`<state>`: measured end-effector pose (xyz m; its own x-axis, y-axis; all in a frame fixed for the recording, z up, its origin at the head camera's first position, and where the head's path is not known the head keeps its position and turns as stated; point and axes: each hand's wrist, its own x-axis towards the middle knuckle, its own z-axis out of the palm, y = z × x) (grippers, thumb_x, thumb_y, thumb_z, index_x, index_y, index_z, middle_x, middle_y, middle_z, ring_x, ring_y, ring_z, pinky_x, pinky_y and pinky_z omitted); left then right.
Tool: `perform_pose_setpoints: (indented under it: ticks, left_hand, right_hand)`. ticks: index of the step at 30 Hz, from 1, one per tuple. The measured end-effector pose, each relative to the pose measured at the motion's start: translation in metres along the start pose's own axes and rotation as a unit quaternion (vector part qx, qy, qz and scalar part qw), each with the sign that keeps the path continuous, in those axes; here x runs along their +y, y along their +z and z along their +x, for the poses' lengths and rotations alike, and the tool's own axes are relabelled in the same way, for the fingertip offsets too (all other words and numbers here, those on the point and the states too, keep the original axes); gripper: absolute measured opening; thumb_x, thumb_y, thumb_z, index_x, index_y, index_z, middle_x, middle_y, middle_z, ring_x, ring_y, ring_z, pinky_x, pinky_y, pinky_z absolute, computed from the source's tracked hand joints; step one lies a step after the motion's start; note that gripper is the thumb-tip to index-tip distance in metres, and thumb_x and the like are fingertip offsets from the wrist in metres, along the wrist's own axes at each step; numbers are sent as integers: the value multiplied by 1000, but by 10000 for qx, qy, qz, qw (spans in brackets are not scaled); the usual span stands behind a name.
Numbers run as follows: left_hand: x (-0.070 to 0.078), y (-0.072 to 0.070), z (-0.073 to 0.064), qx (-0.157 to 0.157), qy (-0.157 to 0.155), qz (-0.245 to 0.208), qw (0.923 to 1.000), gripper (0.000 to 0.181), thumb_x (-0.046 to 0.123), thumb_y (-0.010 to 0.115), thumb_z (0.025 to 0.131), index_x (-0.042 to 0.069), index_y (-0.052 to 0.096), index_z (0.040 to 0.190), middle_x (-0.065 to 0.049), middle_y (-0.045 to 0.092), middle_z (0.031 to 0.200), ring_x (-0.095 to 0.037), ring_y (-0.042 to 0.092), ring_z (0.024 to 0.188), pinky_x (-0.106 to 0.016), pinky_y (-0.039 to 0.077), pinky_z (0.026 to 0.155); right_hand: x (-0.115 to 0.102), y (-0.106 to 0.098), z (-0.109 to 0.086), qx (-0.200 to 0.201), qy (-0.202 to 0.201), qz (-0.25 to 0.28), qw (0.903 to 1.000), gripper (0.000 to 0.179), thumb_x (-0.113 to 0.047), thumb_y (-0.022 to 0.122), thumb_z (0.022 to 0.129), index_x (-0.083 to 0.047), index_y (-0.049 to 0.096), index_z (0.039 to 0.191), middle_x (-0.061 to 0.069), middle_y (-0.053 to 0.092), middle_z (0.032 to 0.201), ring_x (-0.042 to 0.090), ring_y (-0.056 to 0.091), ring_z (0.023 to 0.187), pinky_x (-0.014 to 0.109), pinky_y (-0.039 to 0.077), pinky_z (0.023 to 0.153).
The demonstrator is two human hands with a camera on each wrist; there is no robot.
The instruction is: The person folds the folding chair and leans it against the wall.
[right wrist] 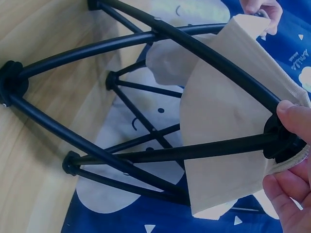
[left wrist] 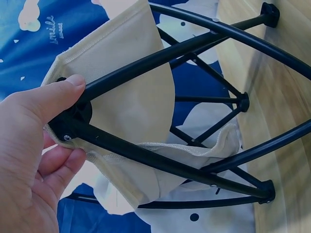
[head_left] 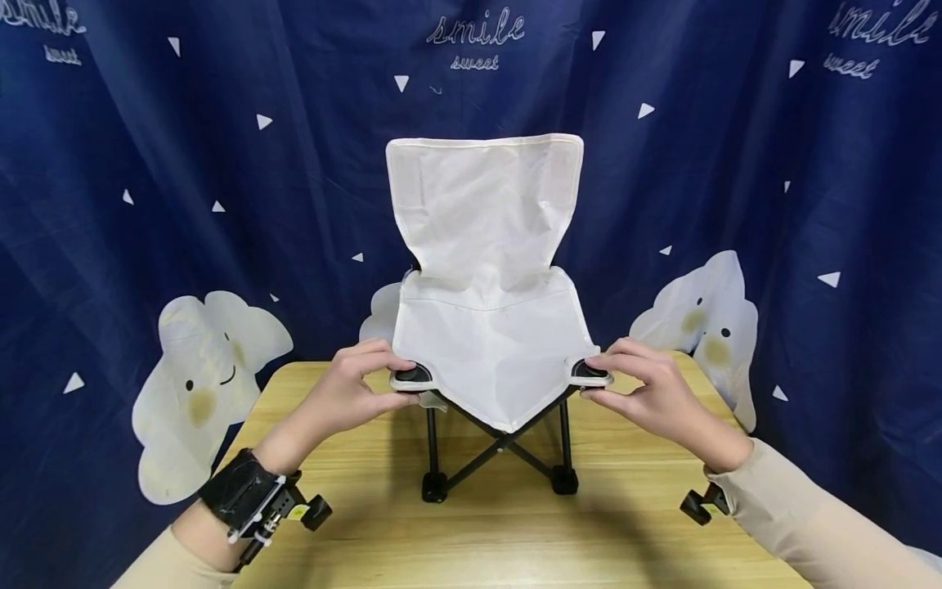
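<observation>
A small folding chair with a white fabric seat and back stands unfolded on the table. Its black tube legs cross under the seat and end in black feet. My left hand pinches the front left seat corner, fingers on top of the black corner piece and thumb beneath. At the front right corner, my right hand pinches the other black corner piece the same way. Both wrist views show the thumbs against the frame joints under the fabric.
The light wooden table carries the chair. Behind it hangs a dark blue curtain with white clouds, triangles and lettering. Black wrist cameras are strapped to both forearms.
</observation>
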<state>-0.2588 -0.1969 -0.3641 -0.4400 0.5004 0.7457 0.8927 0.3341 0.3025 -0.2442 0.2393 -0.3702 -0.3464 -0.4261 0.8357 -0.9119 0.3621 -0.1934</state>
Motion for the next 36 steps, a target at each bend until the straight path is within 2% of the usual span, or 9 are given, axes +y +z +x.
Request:
perform_pose_setpoints:
  ticks: [9,17,25,32,34,36]
  left_hand:
    - [0,2,7,22,-40,-97,9999,42,-5,101,65,7,83,101,-2,73,90,-12,64,78,-14,50,74]
    - [-3,2,11,90,-24,-1,10000,43,-4,102,63,7,84,101,-2,72,88,-14,62,77,-16,49,75]
    - [-4,3,13,88,-158,-26,9998,41,-3,102,64,7,84,100,-1,71,87,-11,58,76,-17,46,73]
    - [-3,3,16,132,-212,-57,9997,41,-4,101,64,7,84,100,-1,72,87,-15,61,77,-17,47,74]
    - [-3,3,17,139,-222,-53,9996,41,-4,101,64,7,84,100,-1,71,87,-16,61,77,-17,47,74]
    - [-2,3,17,141,-238,-61,9996,41,-4,101,65,7,84,100,-1,72,87,-15,61,77,-17,47,74]
  right_hand:
    - [1,3,5,123,-37,18,9999,44,-44,78,99,0,82,100,7,72,86,14,62,76,20,50,71]
    - [4,6,9,188,-39,59,9998,43,-44,79,99,0,82,100,7,72,85,14,62,77,17,51,74]
    - [3,7,12,169,95,36,9998,46,-46,78,98,0,82,101,7,72,86,13,62,76,18,50,72]
    - [4,7,14,183,133,38,9997,48,-48,77,98,0,82,101,7,72,86,13,62,77,17,50,74]
    - [5,7,15,171,156,78,9997,47,-47,78,98,0,82,102,7,72,86,14,62,77,17,50,74]
    - [4,7,16,154,168,97,9997,37,-37,86,95,-1,83,103,7,72,86,15,62,78,17,50,74]
